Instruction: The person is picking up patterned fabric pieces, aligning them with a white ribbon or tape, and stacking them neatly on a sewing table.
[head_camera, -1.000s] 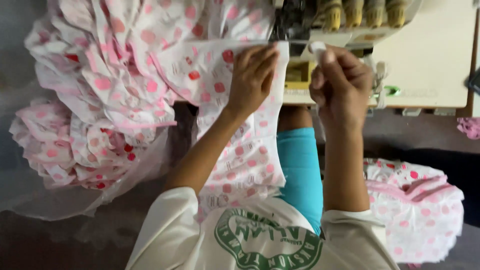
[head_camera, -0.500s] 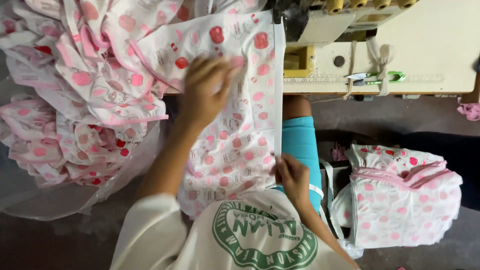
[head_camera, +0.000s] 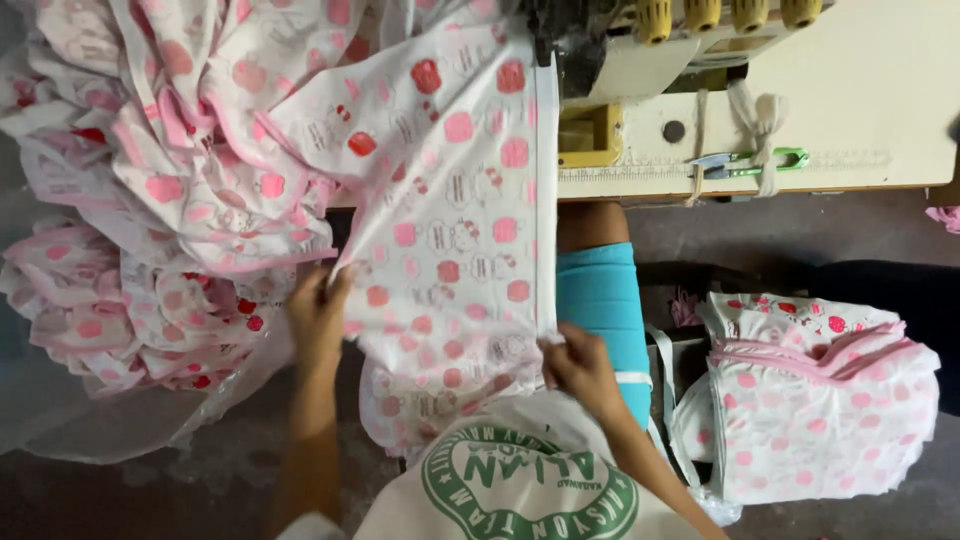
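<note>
A white fabric piece (head_camera: 455, 230) with pink and red spots hangs from the sewing machine (head_camera: 640, 40) down toward my lap. My left hand (head_camera: 318, 305) pinches its left edge. My right hand (head_camera: 578, 368) grips its lower right corner, beside the straight white-trimmed edge. The cloth is stretched between both hands. The cloth's upper end lies under the machine head.
A large heap of the same spotted fabric (head_camera: 150, 180) lies at the left, partly on a clear plastic sheet (head_camera: 120, 420). A stack of folded spotted pieces (head_camera: 820, 400) sits at the right. Green-handled snips (head_camera: 745, 162) hang on the cream table (head_camera: 880, 110).
Both hands have dropped from the machine toward my lap. The left slid down the cloth's left edge; the right took hold of the lower right corner, pulling the piece taut.
</note>
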